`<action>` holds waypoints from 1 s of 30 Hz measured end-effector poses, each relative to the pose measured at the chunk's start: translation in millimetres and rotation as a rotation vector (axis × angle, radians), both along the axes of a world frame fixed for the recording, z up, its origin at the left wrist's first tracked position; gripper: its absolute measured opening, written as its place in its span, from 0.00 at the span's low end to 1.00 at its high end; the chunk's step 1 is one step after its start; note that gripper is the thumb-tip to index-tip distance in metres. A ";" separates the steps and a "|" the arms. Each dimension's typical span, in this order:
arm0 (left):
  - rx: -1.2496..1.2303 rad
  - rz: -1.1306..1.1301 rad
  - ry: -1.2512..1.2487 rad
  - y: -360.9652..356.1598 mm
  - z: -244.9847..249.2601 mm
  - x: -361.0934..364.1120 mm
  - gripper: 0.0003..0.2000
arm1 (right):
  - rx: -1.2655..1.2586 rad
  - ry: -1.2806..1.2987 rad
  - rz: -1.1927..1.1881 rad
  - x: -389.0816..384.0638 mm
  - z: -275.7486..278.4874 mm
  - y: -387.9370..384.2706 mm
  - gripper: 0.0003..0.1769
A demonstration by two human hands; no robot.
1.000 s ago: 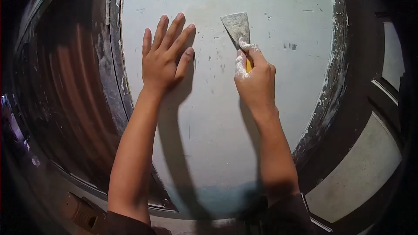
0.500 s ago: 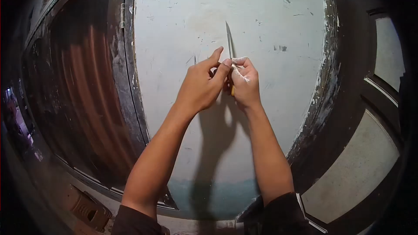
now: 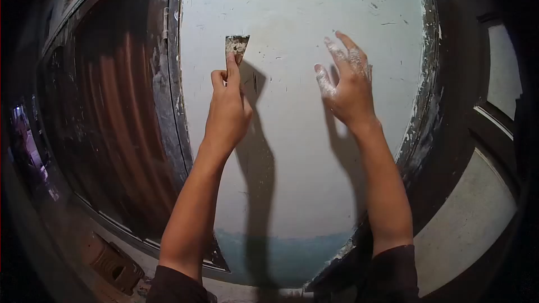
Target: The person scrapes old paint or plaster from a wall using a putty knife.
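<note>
My left hand (image 3: 229, 104) grips a putty knife (image 3: 237, 46) in front of the left part of the white wall panel (image 3: 297, 134). Its blade points up, stained with dried patches, and my index finger lies along it; the handle is hidden inside my hand. On the right, my right hand (image 3: 351, 87) is held up with fingers spread and nothing in it. White powder or paste coats its thumb and fingers. Scratches and small chips mark the panel around both hands, and a band of blue-green paint (image 3: 281, 252) runs along its bottom.
Worn dark frames with flaking paint border the panel on the left (image 3: 163, 78) and right (image 3: 429, 95). A dark brown curtain-like surface (image 3: 120, 106) is beyond the left frame. At lower left stands a brown plastic stool (image 3: 112, 266). A dark door with pale panes (image 3: 466, 224) is at right.
My hands have moved apart from their meeting point at the middle. The putty knife is now in my left hand, moved left and turned broad side to view; my right hand has let go and opened.
</note>
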State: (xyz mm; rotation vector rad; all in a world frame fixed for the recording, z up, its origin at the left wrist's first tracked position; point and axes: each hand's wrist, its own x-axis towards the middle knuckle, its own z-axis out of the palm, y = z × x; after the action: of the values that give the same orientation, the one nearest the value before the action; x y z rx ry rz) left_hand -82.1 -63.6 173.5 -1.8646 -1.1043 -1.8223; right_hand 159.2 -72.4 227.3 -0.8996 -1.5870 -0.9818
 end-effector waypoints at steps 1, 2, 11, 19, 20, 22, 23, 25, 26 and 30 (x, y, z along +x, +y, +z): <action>-0.001 0.094 0.076 -1.2 -0.4 -2.5 0.31 | 0.059 -0.005 -0.136 12.0 9.2 12.7 0.35; -0.100 0.142 0.146 -6.9 -1.5 -3.9 0.35 | 0.064 -0.008 -0.237 24.5 15.7 27.7 0.36; 0.177 0.171 0.134 19.3 -68.3 25.5 0.35 | 0.105 -0.011 -0.349 39.4 10.3 49.8 0.37; 0.273 0.069 0.034 34.4 -36.0 40.0 0.31 | 0.125 -0.015 -0.318 41.7 8.0 49.1 0.36; 0.276 0.076 0.029 32.7 -38.2 39.9 0.31 | 0.117 -0.012 -0.326 41.3 8.0 48.7 0.36; 0.198 0.093 0.032 25.9 -53.4 40.3 0.30 | 0.124 -0.012 -0.313 40.7 8.6 49.3 0.36; 0.251 0.090 0.039 28.0 -64.1 41.1 0.30 | 0.125 -0.007 -0.306 41.6 7.1 49.8 0.36; 0.230 0.093 0.031 27.8 -70.6 42.3 0.30 | 0.148 -0.018 -0.304 42.8 7.0 52.9 0.36; 0.232 0.128 0.052 27.2 -67.9 42.9 0.30 | 0.154 -0.007 -0.316 41.5 6.7 53.3 0.36; 0.220 0.121 0.058 20.8 -22.1 46.7 0.27 | 0.171 0.007 -0.319 42.0 6.3 57.0 0.36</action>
State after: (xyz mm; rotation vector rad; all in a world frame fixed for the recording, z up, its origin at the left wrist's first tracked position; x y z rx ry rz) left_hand -35.4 -42.9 151.4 -1.6768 -0.9341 -1.7342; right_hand 201.2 -15.4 233.6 -1.0534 -1.3532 -1.3150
